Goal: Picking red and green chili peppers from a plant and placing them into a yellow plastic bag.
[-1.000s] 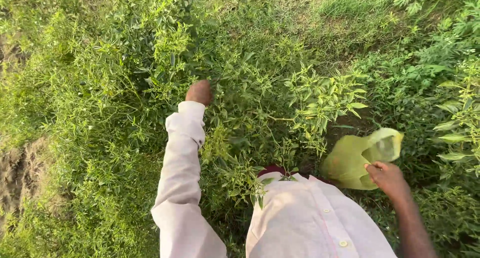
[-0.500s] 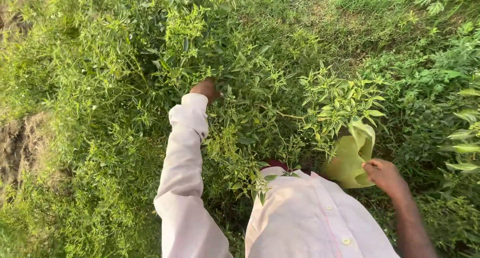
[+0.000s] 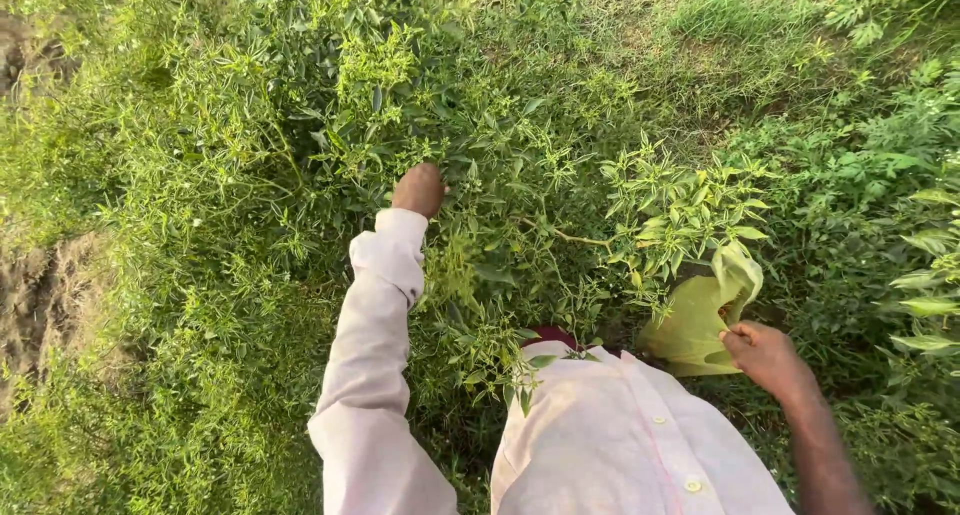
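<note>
Left hand [image 3: 419,189] has pushed further into the leafy green plants [image 3: 520,175], fingers buried in foliage so its grip cannot be told, while the right hand [image 3: 765,357], drawn closer in, stays pinched on the yellow-green bag [image 3: 695,325] beside the pale shirt [image 3: 620,445].

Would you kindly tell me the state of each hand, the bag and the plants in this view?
left hand: reaching into the leafy plant, fingers hidden by foliage
right hand: closed on the edge of the bag
yellow-green bag: held open at the mouth, partly behind leaves
leafy plant: upright, dense, green
soil patch: bare, brown
</note>
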